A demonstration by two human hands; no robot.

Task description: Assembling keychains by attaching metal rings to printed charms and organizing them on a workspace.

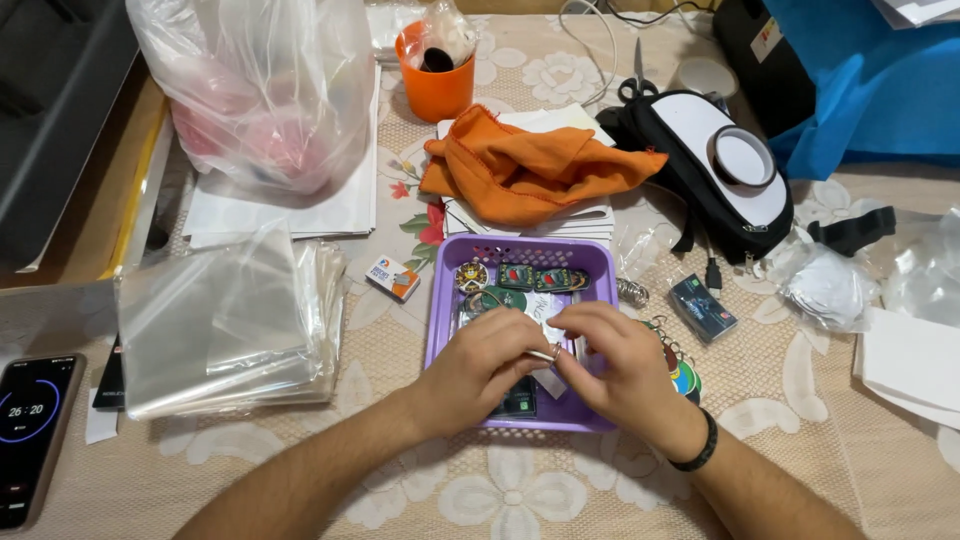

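Both hands working together over the shallow purple plastic basket (440,300).
Left hand (480,365) and right hand (620,362) are pinching a small metal key ring (553,352) between them — a small orange-and-white rectangular packet (392,277) is lying just left of the basket.

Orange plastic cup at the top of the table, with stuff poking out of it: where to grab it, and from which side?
Grip the orange plastic cup around its bare lower wall, probably coming from the front, the person's side. It stands upright, and a clear wrapped bundle fills its mouth, so a rim or top-down grasp looks blocked. The big clear plastic bag crowds its left side, and the crumpled orange cloth lies close in front to the right.
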